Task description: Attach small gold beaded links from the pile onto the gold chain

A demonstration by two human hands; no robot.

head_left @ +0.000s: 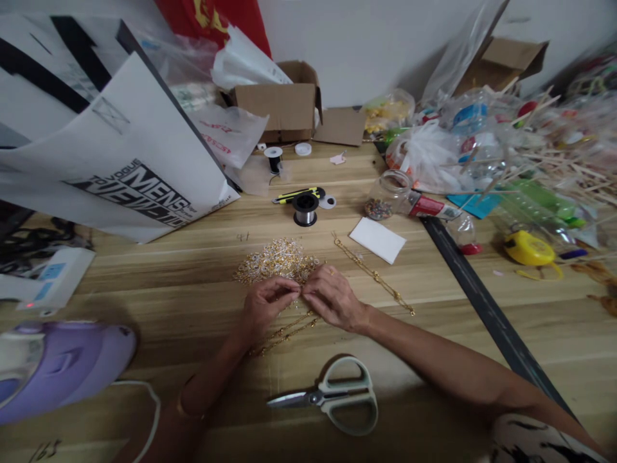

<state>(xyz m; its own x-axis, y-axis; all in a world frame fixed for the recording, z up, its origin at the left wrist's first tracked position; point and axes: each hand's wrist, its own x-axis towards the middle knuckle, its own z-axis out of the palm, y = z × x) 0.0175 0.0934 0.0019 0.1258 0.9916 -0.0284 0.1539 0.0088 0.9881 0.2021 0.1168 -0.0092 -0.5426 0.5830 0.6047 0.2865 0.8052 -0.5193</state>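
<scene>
My left hand (266, 305) and my right hand (333, 297) meet fingertip to fingertip, each closed in a pinch. Whatever is between the fingers is too small to make out. Just beyond them lies a heap of gold and clear beaded pieces (274, 258), partly covered by my fingers. A gold chain (285, 335) rests on the table under and between my hands. Another length of gold chain (376, 275) with knot-like links stretches out to the right of my right hand. Nearer to me, scissors with pale handles (348, 393) lie with blades pointing left.
Behind the heap stand a wire spool (305, 211) and a yellow cutter knife (294, 195). A white pad (377, 240) and a jar of beads (388, 196) are to the right. A large paper bag (144, 161) and a purple appliance (72, 363) occupy the left; plastic bags (429, 154) crowd the right.
</scene>
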